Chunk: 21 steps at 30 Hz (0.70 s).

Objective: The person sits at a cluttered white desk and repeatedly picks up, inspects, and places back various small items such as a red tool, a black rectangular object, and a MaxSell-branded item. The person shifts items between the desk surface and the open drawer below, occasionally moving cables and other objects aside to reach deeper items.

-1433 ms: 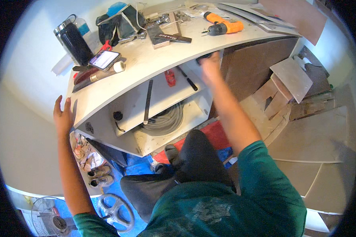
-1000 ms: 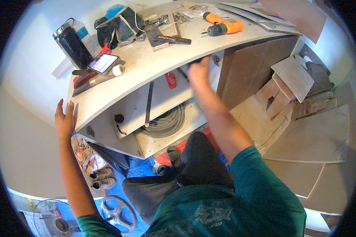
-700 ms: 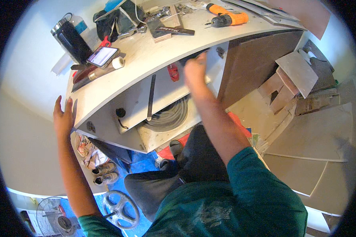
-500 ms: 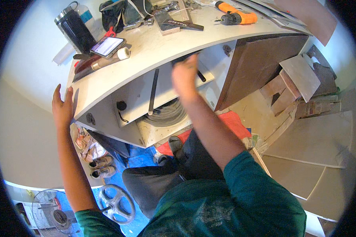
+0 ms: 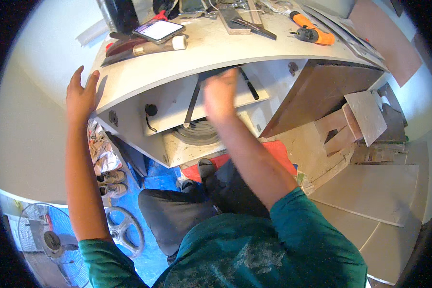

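My left hand [image 5: 81,98] rests against the left end of the pale cabinet top [image 5: 192,56], fingers apart and holding nothing. Inside the cabinet's open front, my right hand [image 5: 220,96] is closed and blurred by motion. A dark shape shows just beyond its fingers, but I cannot make out what it is. Below this hand is a white shelf [image 5: 170,108]. On the shelf, a long dark bar [image 5: 193,103] lies left of the hand and a black-handled tool [image 5: 249,85] lies right of it. A round black object with a strap [image 5: 150,110] sits further left.
Coiled grey hose [image 5: 197,133] lies under the shelf. On top are a phone [image 5: 159,30], a wooden-handled tool [image 5: 161,46] and an orange drill [image 5: 312,31]. A brown door panel [image 5: 321,93] stands at right. A fan [image 5: 53,240] and handwheel [image 5: 125,230] are lower left.
My right hand has shifted left over the shelf, closer to the long dark bar. My left hand stays at the cabinet top's left end. The whole view has tilted slightly.
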Each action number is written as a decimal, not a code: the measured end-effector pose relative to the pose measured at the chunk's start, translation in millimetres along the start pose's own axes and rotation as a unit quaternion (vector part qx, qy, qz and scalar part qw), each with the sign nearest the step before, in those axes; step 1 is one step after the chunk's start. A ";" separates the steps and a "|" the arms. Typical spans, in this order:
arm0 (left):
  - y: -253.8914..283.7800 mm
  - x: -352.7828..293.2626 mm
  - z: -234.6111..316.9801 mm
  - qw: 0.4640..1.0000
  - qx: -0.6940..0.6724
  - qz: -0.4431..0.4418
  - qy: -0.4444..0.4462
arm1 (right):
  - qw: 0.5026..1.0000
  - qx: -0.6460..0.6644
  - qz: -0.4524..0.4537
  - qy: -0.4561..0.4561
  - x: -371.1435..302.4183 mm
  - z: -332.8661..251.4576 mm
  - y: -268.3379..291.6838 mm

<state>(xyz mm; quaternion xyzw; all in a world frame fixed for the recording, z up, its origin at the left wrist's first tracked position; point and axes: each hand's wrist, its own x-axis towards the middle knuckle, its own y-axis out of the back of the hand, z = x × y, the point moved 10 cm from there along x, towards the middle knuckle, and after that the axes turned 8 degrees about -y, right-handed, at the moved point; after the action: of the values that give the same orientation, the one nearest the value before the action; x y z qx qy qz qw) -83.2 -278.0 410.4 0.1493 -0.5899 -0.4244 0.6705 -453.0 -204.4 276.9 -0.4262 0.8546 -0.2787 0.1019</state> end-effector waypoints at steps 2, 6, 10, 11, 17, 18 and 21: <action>-4.3 3.2 12.0 0.998 -0.054 -0.017 0.026 | 0.999 -0.001 -0.038 0.034 15.2 37.2 -5.7; 2.8 -5.8 -12.4 0.990 -0.090 -0.032 0.102 | 0.994 0.021 0.011 -0.111 14.3 9.9 12.6; 6.7 2.5 -15.3 0.999 -0.007 0.020 0.043 | 0.998 0.064 -0.005 -0.030 38.3 -8.5 19.5; 7.8 1.2 -11.4 0.999 0.006 0.023 0.037 | 0.998 0.052 0.016 -0.036 30.3 4.9 14.0; 1.3 1.0 -14.5 0.998 0.030 0.006 0.047 | 0.983 0.060 -0.060 -0.164 -49.4 69.6 -73.9; 2.4 1.0 -13.5 0.999 0.024 0.005 0.048 | 0.979 0.046 -0.046 -0.192 -44.6 72.7 -64.2; 12.9 -5.5 -16.0 0.998 0.024 0.020 0.056 | 0.992 -0.002 0.026 -0.120 1.8 26.6 -4.1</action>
<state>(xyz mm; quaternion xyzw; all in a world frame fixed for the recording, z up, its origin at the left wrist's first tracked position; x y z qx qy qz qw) -63.2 -271.1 411.6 0.1771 -0.5646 -0.3875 0.7069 -440.4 -218.2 257.4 -0.4347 0.8472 -0.2214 0.2105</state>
